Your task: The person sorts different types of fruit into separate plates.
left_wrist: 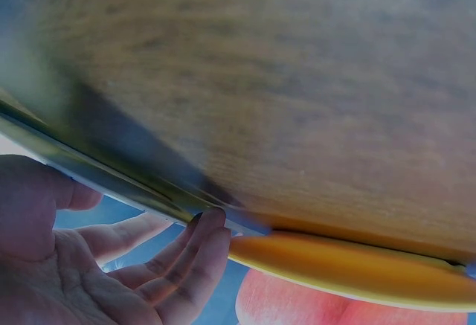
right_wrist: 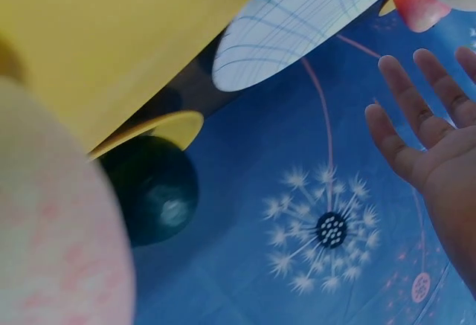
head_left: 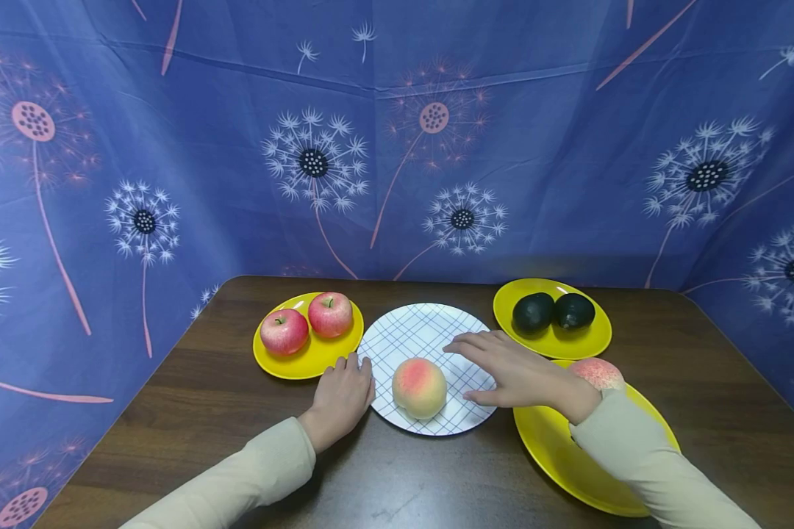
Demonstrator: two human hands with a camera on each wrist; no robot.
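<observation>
A white plate [head_left: 397,330] with a blue grid holds a peach [head_left: 420,388], yellowish with a red top. My left hand [head_left: 344,393] rests at the plate's left rim. In the left wrist view, the fingertips of the left hand [left_wrist: 141,265] lie right at the rim, the thumb apart from them. My right hand [head_left: 503,367] hovers over the plate's right side, fingers loosely spread and pointing towards the peach, nothing between them. Under its wrist, a second peach [head_left: 598,374] sits at the back of a large yellow plate [head_left: 569,455], partly hidden by the sleeve.
At the back left, a yellow plate [head_left: 307,367] bears two red apples [head_left: 284,331], close beside the white plate. Another yellow plate [head_left: 542,347] at the back right carries two dark avocados [head_left: 573,311]. A blue dandelion-patterned cloth [head_left: 384,147] hangs behind the brown wooden table [head_left: 172,426].
</observation>
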